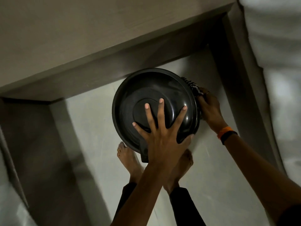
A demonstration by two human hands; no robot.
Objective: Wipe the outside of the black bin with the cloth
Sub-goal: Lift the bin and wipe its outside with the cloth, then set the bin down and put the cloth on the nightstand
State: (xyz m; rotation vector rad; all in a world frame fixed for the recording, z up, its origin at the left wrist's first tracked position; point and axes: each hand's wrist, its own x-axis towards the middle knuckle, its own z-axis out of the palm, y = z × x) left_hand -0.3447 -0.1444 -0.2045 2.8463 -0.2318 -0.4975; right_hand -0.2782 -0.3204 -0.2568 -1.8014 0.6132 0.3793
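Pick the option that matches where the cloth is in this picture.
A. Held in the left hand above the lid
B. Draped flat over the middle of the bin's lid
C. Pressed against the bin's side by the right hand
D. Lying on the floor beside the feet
C: the striped cloth sits between the right hand and the side of the black bin, while the left hand lies spread on the lid with no cloth.
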